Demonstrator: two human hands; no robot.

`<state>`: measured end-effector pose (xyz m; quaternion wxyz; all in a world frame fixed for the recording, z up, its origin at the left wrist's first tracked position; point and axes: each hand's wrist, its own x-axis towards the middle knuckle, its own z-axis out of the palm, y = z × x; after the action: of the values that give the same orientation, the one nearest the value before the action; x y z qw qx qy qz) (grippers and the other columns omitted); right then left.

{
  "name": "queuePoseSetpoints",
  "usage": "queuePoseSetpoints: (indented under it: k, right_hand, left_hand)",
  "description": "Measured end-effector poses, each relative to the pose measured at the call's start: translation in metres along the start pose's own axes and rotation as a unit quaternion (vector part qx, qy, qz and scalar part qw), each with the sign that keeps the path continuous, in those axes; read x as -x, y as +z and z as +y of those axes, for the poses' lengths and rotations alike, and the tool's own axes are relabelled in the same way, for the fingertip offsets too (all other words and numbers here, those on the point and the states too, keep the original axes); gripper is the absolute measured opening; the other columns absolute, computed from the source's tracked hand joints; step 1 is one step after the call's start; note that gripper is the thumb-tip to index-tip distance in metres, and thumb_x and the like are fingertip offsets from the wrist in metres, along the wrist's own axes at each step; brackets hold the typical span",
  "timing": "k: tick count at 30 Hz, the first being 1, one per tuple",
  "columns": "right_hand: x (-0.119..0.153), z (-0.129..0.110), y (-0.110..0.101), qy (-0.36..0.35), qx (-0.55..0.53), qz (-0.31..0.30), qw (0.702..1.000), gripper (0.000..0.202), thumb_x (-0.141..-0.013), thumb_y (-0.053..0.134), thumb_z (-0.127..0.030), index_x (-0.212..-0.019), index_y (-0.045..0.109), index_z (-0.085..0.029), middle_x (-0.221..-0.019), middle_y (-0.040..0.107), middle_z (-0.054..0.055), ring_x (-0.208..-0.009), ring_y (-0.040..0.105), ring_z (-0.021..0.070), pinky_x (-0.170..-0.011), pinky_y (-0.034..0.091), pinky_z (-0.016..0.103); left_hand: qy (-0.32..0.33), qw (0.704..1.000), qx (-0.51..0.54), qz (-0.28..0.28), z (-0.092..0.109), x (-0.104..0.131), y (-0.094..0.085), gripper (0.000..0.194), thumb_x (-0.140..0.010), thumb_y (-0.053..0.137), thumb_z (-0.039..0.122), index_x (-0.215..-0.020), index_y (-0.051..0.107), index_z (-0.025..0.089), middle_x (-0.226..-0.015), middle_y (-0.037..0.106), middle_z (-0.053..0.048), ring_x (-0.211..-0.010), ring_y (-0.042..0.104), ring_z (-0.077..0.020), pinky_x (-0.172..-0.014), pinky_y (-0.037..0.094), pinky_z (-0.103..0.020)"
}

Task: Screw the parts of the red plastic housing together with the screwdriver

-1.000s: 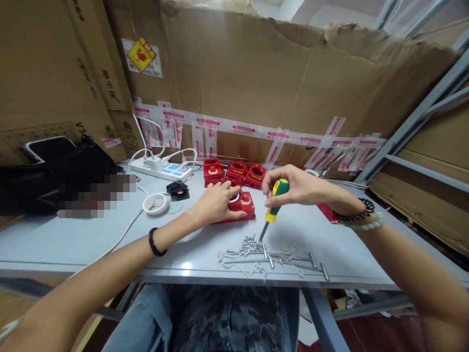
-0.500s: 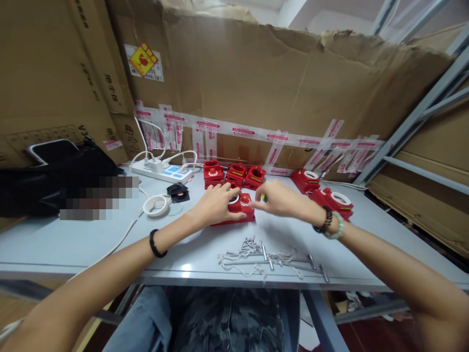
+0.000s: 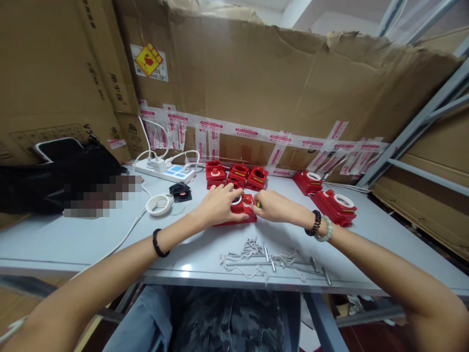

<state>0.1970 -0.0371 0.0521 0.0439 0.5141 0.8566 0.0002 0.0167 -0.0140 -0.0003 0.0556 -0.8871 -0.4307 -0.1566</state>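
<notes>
My left hand [image 3: 216, 205] lies over a red plastic block [image 3: 238, 220] and grips it against the table, thumb along the near side. A white ring [image 3: 237, 199] and a round red knob [image 3: 248, 199] show on top of the block; the rest is under my fingers. At the block's right end, my right hand [image 3: 273, 205] is closed around a small yellow-and-green thing [image 3: 259, 204]. Mostly hidden by the fingers, its kind cannot be made out. The right fingertips are close beside the knob; whether they touch it is unclear.
Several red blocks [image 3: 216, 173] stand behind my hands, and two more with white rings [image 3: 335, 205] are to the right. Screws [image 3: 252, 247], metal T-bars [image 3: 274, 266] and string lie in front. Leftward are a power strip [image 3: 161, 170], a white ring [image 3: 158, 205] and black pieces [image 3: 180, 191].
My right hand has moved slightly down and left to the block's right end, its fingers more closed. My left hand stays on the block. The whole view has shifted slightly.
</notes>
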Motion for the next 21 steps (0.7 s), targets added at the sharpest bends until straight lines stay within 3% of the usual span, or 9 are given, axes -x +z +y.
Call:
queuePoseSetpoints:
  k: [13, 17, 21]
  right_hand:
    - [0.001, 0.000, -0.011, -0.061, 0.027, 0.010, 0.998, 0.011, -0.072, 0.059, -0.020, -0.074, 0.065, -0.012, -0.066, 0.064, 0.008, -0.054, 0.044, 0.0112, -0.051, 0.027, 0.025]
    - [0.012, 0.003, -0.021, -0.081, -0.058, 0.026, 0.995, 0.008, -0.065, 0.061, -0.018, -0.071, 0.064, -0.014, -0.055, 0.056, 0.000, -0.051, 0.040, 0.0090, -0.051, 0.030, 0.023]
    - [0.027, -0.001, -0.014, -0.099, -0.172, -0.038, 0.979, 0.010, -0.066, 0.059, -0.020, -0.073, 0.066, -0.015, -0.057, 0.057, -0.002, -0.050, 0.043, 0.0076, -0.051, 0.034, 0.021]
  left_hand:
    - [-0.001, 1.000, 0.001, 0.005, -0.003, -0.001, 0.002, 0.057, -0.074, 0.059, 0.063, -0.114, 0.056, 0.023, -0.106, 0.057, -0.008, -0.096, 0.057, -0.0284, -0.081, 0.043, -0.039]
    - [-0.001, 1.000, 0.009, 0.006, -0.003, -0.001, 0.002, 0.056, -0.075, 0.059, 0.064, -0.113, 0.057, 0.023, -0.104, 0.057, -0.009, -0.094, 0.057, -0.0289, -0.080, 0.043, -0.039]
    - [0.003, 1.000, 0.021, 0.010, -0.003, 0.000, 0.002, 0.056, -0.075, 0.059, 0.062, -0.114, 0.056, 0.022, -0.104, 0.057, -0.009, -0.096, 0.057, -0.0300, -0.080, 0.043, -0.041]
